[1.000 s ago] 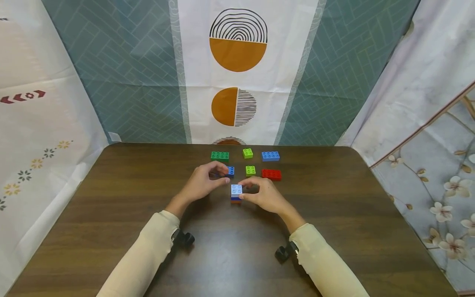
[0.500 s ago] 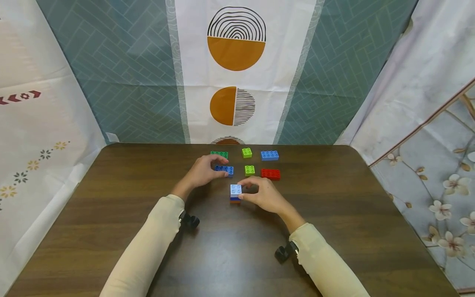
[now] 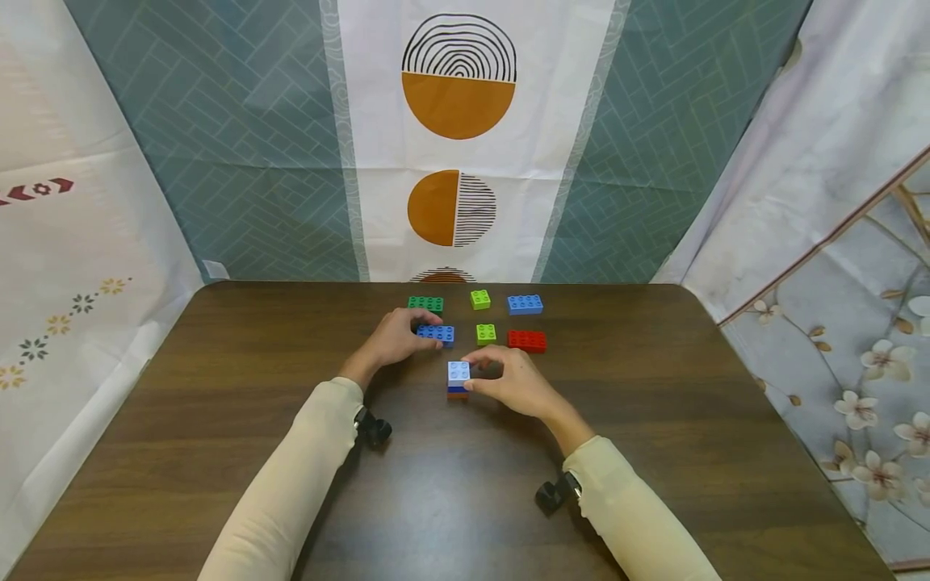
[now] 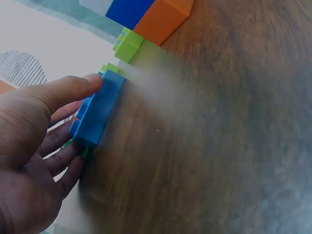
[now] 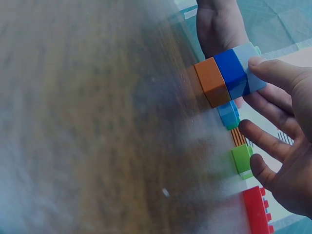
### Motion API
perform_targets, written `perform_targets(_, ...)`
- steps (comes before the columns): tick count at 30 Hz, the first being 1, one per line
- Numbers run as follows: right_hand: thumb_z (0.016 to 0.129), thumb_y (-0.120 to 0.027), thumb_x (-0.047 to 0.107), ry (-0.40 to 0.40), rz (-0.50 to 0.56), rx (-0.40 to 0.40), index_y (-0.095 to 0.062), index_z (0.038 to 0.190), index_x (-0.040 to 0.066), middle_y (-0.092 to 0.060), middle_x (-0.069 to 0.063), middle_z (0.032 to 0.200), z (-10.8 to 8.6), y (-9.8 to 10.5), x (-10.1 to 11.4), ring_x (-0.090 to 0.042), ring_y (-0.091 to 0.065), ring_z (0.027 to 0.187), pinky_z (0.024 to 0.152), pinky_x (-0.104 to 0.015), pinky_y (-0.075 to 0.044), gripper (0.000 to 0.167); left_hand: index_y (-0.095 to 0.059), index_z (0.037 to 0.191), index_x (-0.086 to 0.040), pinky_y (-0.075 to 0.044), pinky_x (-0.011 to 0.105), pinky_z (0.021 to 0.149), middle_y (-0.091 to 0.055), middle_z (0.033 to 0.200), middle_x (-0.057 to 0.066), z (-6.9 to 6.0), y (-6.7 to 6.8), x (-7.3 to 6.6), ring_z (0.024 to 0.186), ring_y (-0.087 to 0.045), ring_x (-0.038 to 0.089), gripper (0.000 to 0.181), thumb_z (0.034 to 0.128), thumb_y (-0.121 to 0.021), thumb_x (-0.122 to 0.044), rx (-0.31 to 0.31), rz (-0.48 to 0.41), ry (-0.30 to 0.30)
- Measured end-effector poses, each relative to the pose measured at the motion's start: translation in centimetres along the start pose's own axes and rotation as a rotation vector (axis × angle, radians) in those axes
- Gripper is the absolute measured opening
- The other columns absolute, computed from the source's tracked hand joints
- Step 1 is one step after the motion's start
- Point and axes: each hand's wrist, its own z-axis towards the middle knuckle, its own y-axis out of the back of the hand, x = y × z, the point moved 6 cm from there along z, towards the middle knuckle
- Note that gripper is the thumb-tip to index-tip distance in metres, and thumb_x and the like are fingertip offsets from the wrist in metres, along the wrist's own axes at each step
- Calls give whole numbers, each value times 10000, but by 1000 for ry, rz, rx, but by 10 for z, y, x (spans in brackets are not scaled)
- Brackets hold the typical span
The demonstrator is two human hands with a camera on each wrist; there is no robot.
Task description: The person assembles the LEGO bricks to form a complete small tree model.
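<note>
My right hand [image 3: 514,383] pinches the light blue square brick [image 3: 458,371] between thumb and fingers. This brick tops a stack, with a dark blue brick [image 5: 230,72] below it and an orange brick [image 5: 211,82] at the bottom, standing on the table. Farther back and to the left, my left hand [image 3: 392,337] has thumb and fingers around a blue eight-stud brick [image 3: 436,332] lying studs up. In the left wrist view the thumb lies against the long blue brick [image 4: 101,108], and the other fingers are partly hidden behind it.
Behind the stack on the brown wooden table [image 3: 218,420] lie a green brick [image 3: 425,303], two lime square bricks [image 3: 480,299], another blue brick [image 3: 525,304] and a red brick [image 3: 526,340]. A patterned cloth [image 3: 276,161] hangs beyond the far edge.
My left hand has moved away from beside the stack, back and leftward, then down around the blue eight-stud brick. My right hand keeps holding the stack in place.
</note>
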Motion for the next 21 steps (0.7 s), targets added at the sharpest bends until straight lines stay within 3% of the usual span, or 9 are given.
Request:
perform_targets(12, 885, -828, 273, 15, 2, -2, -746, 1211, 219, -733, 21, 1167, 0, -1, -2, -204, -600, 1069, 960, -437, -506, 340, -713, 1277, -140, -457, 537, 1141, -653, 1363, 128, 1, -5, 1, 1226, -578, 319, 395, 921, -789, -293, -17, 16, 46)
perform_targets(21, 886, -827, 275, 2, 4, -6, -746, 1209, 220, -734, 15, 1170, 0, 0, -2, -211, -602, 1079, 992, -477, -508, 338, -718, 1263, -147, -491, 536, 1085, -669, 1321, 131, -14, 8, -5, 1158, -588, 327, 404, 909, -797, -324, -70, -55, 1)
